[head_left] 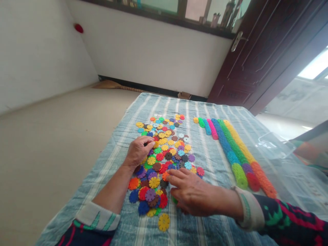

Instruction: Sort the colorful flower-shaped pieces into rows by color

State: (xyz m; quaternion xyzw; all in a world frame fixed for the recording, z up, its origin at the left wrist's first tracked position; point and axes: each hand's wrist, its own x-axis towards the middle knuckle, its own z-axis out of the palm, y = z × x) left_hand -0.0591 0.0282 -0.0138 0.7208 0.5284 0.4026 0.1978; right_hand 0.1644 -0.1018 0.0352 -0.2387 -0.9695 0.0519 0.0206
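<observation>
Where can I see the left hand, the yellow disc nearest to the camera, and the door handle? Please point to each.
Left hand [139, 150]: head view, on the back of the hand.
Yellow disc [164, 222]: head view, on its flat face.
Door handle [237, 41]: head view, on its metal plate.

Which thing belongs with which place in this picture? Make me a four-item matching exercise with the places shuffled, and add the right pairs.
Things
1. Bare left hand
2. Bare right hand
3. Long coloured rows of stacked round plastic discs
4. Clear plastic container

Places
A. Lined up side by side, right of the loose pile of multicoloured notched plastic discs
B. At the loose pile's right side, nearer the camera than the other hand
C. To the right of the stacked rows
D. At the loose pile's left side

Pairs: 1-D, 2-B, 3-A, 4-C
</observation>
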